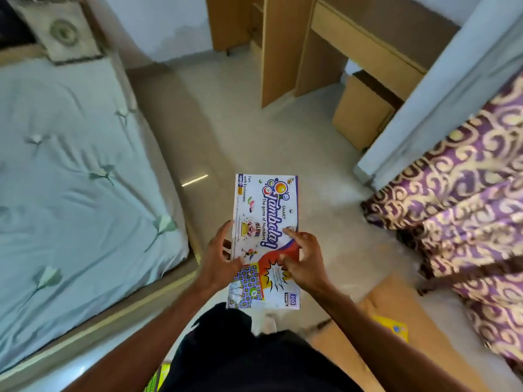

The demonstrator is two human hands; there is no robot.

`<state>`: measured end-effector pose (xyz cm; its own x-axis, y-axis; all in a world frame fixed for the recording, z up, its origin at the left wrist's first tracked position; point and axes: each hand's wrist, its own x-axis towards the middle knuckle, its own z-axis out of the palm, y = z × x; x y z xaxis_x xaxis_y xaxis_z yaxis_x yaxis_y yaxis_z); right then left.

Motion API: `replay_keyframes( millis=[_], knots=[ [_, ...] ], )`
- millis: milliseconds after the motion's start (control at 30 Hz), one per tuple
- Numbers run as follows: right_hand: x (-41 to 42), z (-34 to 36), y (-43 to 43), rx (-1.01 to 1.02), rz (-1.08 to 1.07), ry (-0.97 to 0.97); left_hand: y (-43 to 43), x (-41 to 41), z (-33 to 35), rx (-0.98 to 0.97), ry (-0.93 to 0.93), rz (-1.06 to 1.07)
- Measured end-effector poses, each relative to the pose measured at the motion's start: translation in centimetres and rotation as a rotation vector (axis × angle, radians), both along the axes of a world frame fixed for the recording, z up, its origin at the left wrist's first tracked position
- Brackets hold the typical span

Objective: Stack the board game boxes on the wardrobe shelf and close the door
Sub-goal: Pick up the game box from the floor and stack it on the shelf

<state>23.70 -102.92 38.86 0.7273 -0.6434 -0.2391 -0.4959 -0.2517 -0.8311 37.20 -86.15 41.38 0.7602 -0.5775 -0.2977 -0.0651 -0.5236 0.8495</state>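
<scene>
A white board game box (264,210) printed "Tambola, the game of numbers" is held flat in front of me above the floor. My left hand (219,257) grips its left edge, thumb on top. My right hand (304,260) rests on the right side of its lid with fingers curled on it. A yellow box (392,328) lies on a cardboard sheet (396,301) at the lower right. A green-yellow box edge (157,377) shows at the bottom, mostly hidden by my body. No wardrobe shelf is in view.
A bed with a pale green quilt (70,179) fills the left. A wooden desk (325,49) and a wooden stool (362,114) stand ahead. A purple and gold curtain (458,199) hangs at the right beside a pale wall edge (441,94). Tiled floor (283,145) lies between.
</scene>
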Motion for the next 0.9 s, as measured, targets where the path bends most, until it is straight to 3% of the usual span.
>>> replay_keyframes(
  millis=[267,700,900],
  knots=[
    [22.7,-0.6,-8.1,-0.048,0.153,-0.030,-5.1,20.0,-3.3,0.047,-0.029,0.115],
    [55.1,-0.1,-18.5,-0.067,0.215,-0.018,-15.3,51.3,-0.4,0.061,-0.040,0.148],
    [72.5,-0.9,-26.7,0.035,0.207,-0.036,-23.4,68.3,-1.0,0.058,-0.029,0.180]
  ],
)
